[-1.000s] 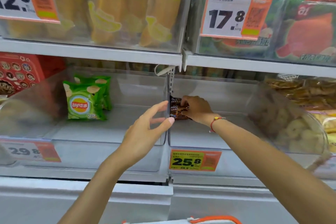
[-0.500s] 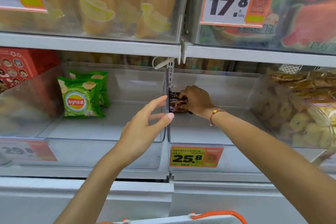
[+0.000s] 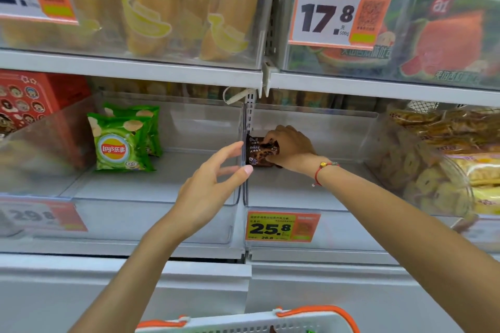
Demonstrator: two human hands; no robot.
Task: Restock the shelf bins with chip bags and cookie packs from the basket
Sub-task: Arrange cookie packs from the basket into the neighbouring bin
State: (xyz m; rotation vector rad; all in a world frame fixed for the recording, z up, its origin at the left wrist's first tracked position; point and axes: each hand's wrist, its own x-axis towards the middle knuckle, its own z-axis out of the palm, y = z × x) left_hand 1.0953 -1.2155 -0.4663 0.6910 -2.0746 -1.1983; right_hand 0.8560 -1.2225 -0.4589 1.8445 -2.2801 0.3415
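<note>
Gripping cookie pack [image 3: 261,151] | right hand [image 3: 290,147] | tag [image 3: 281,226] 25.8 | Lay's bag [image 3: 119,147]

a single head-worn wide-angle view faces the shelf straight on from close range, roughly level with the middle row of clear shelf bins [image 3: 167,205], tilted slightly down. both forearms reach in from the lower edge, and the white basket [image 3: 270,323] rim shows at the bottom.
</note>
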